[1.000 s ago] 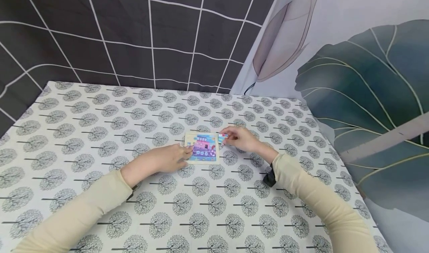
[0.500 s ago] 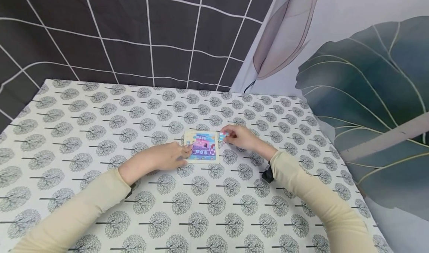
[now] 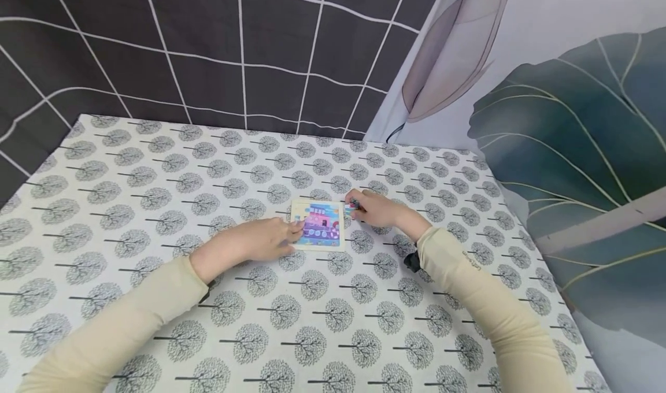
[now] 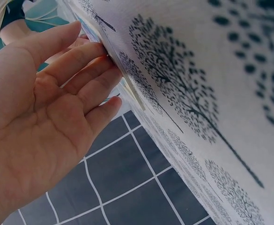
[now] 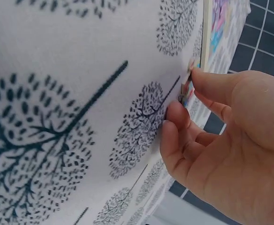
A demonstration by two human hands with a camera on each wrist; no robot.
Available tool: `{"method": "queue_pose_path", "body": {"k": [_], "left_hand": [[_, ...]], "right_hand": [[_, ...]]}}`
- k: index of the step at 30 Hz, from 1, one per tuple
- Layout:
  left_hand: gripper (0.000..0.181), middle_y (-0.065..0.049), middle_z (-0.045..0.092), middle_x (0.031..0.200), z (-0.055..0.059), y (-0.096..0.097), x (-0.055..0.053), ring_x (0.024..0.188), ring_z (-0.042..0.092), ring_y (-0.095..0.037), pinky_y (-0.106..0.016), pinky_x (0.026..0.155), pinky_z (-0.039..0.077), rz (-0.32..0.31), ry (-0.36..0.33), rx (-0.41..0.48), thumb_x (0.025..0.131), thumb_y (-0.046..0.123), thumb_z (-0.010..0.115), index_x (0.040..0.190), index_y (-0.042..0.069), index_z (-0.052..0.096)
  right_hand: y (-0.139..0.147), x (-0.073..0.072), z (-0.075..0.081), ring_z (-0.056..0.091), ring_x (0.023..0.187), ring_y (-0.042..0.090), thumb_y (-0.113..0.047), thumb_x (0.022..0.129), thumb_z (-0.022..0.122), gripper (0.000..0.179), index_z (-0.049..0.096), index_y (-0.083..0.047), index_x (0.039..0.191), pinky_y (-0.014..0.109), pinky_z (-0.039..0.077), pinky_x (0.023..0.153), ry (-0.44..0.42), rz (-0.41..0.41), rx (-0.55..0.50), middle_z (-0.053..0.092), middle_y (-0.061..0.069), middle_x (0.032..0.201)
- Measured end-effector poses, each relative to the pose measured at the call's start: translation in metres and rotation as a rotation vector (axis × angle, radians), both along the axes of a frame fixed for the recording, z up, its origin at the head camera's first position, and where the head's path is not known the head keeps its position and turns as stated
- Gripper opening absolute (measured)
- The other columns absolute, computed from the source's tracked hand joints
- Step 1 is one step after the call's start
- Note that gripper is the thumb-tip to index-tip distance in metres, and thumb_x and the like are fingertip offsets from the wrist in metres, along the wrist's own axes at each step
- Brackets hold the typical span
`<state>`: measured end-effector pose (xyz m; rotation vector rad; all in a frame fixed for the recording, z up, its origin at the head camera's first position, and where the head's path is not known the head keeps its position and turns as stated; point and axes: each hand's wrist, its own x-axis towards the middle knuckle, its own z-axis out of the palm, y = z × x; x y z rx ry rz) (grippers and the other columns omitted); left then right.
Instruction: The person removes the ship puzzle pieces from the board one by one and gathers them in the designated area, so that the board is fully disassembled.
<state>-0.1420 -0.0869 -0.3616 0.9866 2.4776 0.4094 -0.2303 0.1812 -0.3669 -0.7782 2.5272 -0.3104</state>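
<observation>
A flat picture puzzle (image 3: 325, 225) lies on the table in the head view, with a pink and purple ship on blue inside a cream frame. My left hand (image 3: 265, 237) rests at its left side, fingers extended over the frame and the picture's edge. In the left wrist view, the palm of the left hand (image 4: 57, 103) faces the camera and the fingers are nearly straight. Just off the frame's right edge, my right hand (image 3: 380, 209) pinches a small colourful puzzle piece (image 5: 188, 89) between thumb and fingers, low over the cloth. The fingers hide part of the piece.
A white cloth (image 3: 312, 323) printed with dark trees covers the table. Behind it hangs a black curtain (image 3: 208, 81) with a white grid. A pale curtain with large leaves (image 3: 572, 150) hangs along the right side.
The head view has shifted slightly. Beside the frame, the piece in my right hand shows less of its face than before. My left hand keeps its place on the puzzle.
</observation>
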Motion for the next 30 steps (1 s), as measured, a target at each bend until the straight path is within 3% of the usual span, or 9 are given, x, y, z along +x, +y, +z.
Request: {"method": "queue_pose_path", "body": {"k": [5, 15, 30], "left_hand": [[0.047, -0.015, 0.031, 0.147, 0.0035, 0.0016, 0.0007, 0.131, 0.036, -0.038, -0.048, 0.109, 0.029, -0.005, 0.005, -0.019, 0.096, 0.024, 0.050, 0.135, -0.002, 0.043], [0.048, -0.014, 0.031, 0.147, 0.0025, 0.0019, 0.0008, 0.132, 0.035, -0.036, -0.047, 0.109, 0.029, 0.002, 0.003, -0.024, 0.095, 0.024, 0.051, 0.135, -0.002, 0.043], [0.047, -0.013, 0.034, 0.146, 0.0022, 0.0026, 0.0011, 0.131, 0.037, -0.037, -0.047, 0.109, 0.029, 0.002, 0.015, -0.026, 0.095, 0.024, 0.052, 0.135, -0.001, 0.044]], "right_hand": [[0.0017, -0.0012, 0.0027, 0.043, 0.073, 0.019, -0.023, 0.097, 0.050, 0.027, 0.042, -0.019, 0.122, 0.028, 0.039, 0.061, -0.029, -0.011, -0.001, 0.045, 0.007, 0.088], [0.0034, 0.0042, 0.0007, 0.047, 0.072, 0.017, -0.020, 0.095, 0.054, 0.021, 0.048, -0.012, 0.113, 0.028, 0.044, 0.063, 0.011, -0.035, -0.093, 0.048, 0.005, 0.084], [0.0027, 0.0015, 0.0016, 0.047, 0.067, 0.016, -0.024, 0.095, 0.055, 0.026, 0.048, -0.008, 0.114, 0.027, 0.042, 0.060, 0.018, -0.050, -0.074, 0.051, 0.004, 0.081]]}}
